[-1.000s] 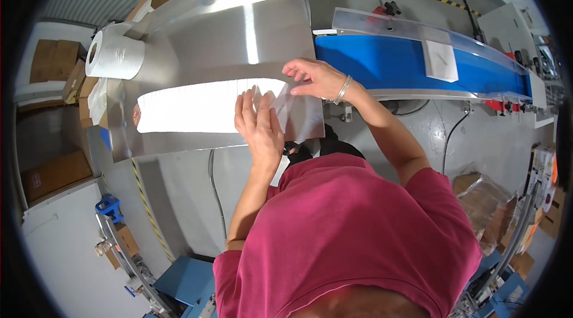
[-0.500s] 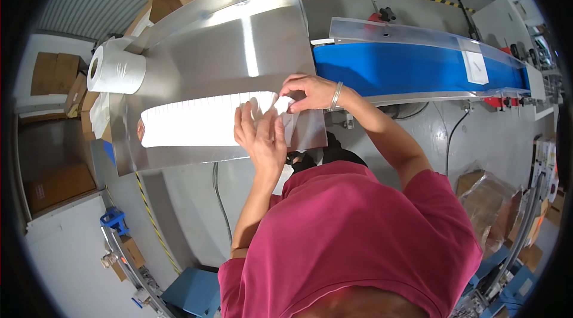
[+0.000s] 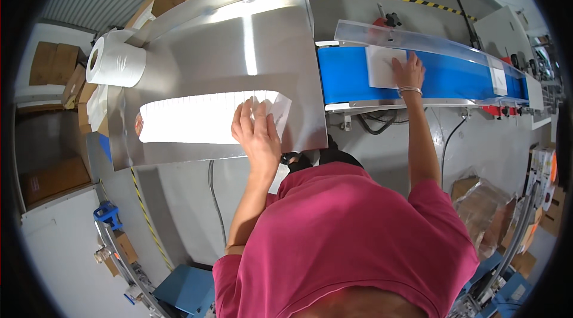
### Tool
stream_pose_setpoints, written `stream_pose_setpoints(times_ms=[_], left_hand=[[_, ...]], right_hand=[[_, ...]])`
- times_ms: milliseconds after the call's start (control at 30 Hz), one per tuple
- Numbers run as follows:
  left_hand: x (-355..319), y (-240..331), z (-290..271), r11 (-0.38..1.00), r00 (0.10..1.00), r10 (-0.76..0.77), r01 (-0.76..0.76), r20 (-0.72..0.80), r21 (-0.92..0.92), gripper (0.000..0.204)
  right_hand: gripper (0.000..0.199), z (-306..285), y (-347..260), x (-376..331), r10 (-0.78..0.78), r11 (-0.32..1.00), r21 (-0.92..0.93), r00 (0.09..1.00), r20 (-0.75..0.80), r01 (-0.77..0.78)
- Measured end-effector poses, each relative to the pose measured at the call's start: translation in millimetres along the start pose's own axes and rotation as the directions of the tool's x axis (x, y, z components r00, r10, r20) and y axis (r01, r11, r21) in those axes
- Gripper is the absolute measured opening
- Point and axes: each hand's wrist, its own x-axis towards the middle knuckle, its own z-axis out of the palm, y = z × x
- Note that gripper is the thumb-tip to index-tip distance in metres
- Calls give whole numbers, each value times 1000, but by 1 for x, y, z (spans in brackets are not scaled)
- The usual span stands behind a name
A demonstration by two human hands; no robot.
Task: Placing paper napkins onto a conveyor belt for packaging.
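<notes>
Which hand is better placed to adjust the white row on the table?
The left hand, probably: it rests on the white row near its right end, while the right hand is over the blue belt, at a white piece.

We hold the left hand (image 3: 256,130) palm down above the near edge of the metal table (image 3: 197,49), left of its near right corner, fingers spread, the left forearm (image 3: 249,207) angled and crossing that edge. We extend the right arm (image 3: 421,139) almost straight; the right hand (image 3: 410,71) lies past the conveyor's (image 3: 456,76) near edge, fingers slightly apart.
</notes>
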Motion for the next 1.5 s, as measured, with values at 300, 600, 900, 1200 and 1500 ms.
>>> stream_pose_setpoints(times_ms=[300, 600, 900, 1200, 1500], left_hand=[[-4, -5, -2, 999, 999, 31, -31, -11, 16, 29], [1, -2, -8, 998, 999, -30, 32, -41, 54, 29], [1, -14, -8, 999, 999, -33, 33, -19, 1, 30], [2, -11, -12, 998, 998, -60, 61, 30, -20, 26], [-1, -27, -12, 997, 999, -44, 44, 7, 64, 23]], right_hand=[[41, -73, -165, -59, -743, 437, 899, 552, 378, -28], [39, -49, -183, -73, -898, 335, 942, 314, 309, 29], [34, 10, -28, -18, 25, 878, 463, 977, 211, -122], [44, -75, -188, -62, -807, 446, 894, 456, 375, 53], [41, -46, -173, -74, -743, 504, 839, 392, 543, -207]])
